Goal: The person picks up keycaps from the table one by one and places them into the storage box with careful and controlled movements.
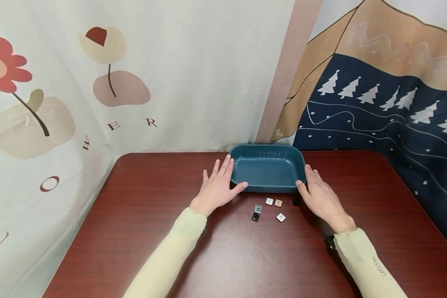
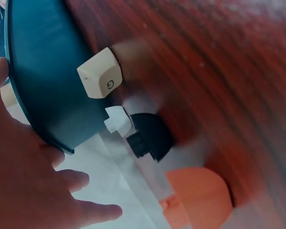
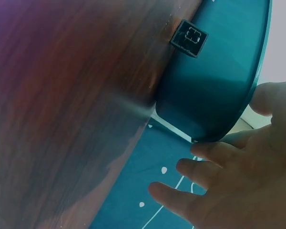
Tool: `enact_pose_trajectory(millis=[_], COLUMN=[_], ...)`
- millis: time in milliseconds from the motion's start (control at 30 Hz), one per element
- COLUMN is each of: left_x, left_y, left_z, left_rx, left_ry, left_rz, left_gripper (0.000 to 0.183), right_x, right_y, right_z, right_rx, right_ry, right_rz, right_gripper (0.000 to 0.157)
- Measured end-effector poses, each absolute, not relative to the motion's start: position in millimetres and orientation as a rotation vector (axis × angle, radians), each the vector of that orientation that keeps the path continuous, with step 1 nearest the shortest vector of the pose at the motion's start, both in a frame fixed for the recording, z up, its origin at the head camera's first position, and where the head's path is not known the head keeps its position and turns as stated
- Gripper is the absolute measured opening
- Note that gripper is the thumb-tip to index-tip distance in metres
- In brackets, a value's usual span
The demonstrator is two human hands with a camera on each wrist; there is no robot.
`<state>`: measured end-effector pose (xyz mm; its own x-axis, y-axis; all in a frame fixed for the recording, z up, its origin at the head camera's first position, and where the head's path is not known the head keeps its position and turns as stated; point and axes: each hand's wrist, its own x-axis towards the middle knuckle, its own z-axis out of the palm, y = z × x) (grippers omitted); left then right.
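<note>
A blue-green plastic tray stands at the far side of the table between the two hands. My left hand lies along its left side, fingers straight, thumb at the near left corner. On the opposite side, my right hand has its fingers extended along the wall and its thumb at the near rim. Several keycaps lie in front of the tray, among them a white keycap, a tan one, a grey-blue keycap and a black keycap. The left wrist view shows an orange keycap close up.
The dark red wooden table ends just behind the tray. A printed curtain hangs along the back and left, and a navy patterned cloth hangs at the right.
</note>
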<state>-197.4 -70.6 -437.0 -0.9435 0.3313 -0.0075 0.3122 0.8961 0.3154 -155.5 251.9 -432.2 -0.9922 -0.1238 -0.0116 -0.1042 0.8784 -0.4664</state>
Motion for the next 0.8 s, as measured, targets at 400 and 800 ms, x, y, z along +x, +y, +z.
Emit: enact_pose_trajectory(millis=[400, 800], left_x=[-194, -193], left_y=[-68, -72], left_z=[-437, -438], left_rx=[0.487, 0.489], left_ry=[3.0, 2.991], left_rz=[0.502, 0.5], left_gripper=[0.101, 0.102], right_x=[-152, -120], right_y=[256, 270], right_z=[-428, -421], right_rx=[-0.122, -0.223], right_ry=[3.028, 3.105], right_rz=[-0.749, -0.654], right_gripper=[0.083, 0.078])
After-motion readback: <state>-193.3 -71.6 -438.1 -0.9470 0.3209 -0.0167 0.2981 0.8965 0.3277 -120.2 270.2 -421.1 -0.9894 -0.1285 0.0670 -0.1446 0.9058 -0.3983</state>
